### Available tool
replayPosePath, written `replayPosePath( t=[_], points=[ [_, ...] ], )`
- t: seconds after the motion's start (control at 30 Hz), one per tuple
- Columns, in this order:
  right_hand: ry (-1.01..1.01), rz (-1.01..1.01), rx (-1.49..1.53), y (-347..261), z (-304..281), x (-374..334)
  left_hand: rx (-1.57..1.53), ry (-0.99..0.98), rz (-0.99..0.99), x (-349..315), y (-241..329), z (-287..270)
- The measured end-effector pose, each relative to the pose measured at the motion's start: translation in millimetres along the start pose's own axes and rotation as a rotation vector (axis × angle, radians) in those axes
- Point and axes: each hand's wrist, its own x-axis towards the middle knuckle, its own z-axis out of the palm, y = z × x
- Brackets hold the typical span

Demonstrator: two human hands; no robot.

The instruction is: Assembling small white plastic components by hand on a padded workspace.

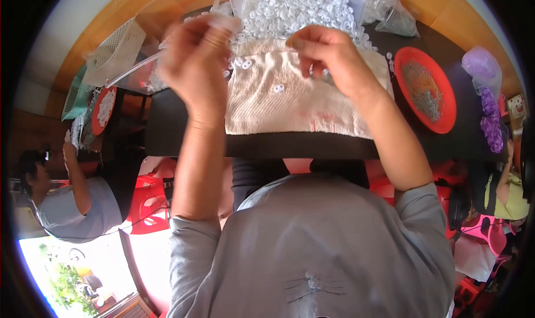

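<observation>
A heap of small white plastic pieces (301, 9) fills a clear tray at the back of the table, some spilling onto the beige towel (278, 115) in front of me. My left hand (195, 59) is raised over the towel's left edge; motion smears its fingers, and what they hold is unclear. Above the towel's right half, my right hand (327, 50) is closed in a pinch, its thumb and forefinger together; anything between them is too small to make out. A few loose white pieces (279, 88) lie on the towel between the hands.
Right of the towel sits a red oval tray (449, 107) with thin metal pieces, beyond it a purple bag (480, 63). At left are a white perforated basket (120, 44) and a red dish (96, 126). One co-worker (83, 201) sits left, another right.
</observation>
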Motion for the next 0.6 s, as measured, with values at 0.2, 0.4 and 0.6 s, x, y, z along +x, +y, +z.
replayPosePath(
  t=[0.2,0.4,0.6],
  points=[
    [0.081,-0.001,-0.026,0.0,-14.0,4.5,0.921,-0.14,0.646,85.4,-11.0,-52.3],
    [0.131,-0.053,-0.063,-1.9,-15.3,2.9,0.639,-0.667,0.133,-30.6,-36.8,-17.5],
    [0.059,-0.17,-0.784,13.9,-43.5,10.6,0.764,-0.933,0.132,-42.8,-75.2,-11.8]
  ],
)
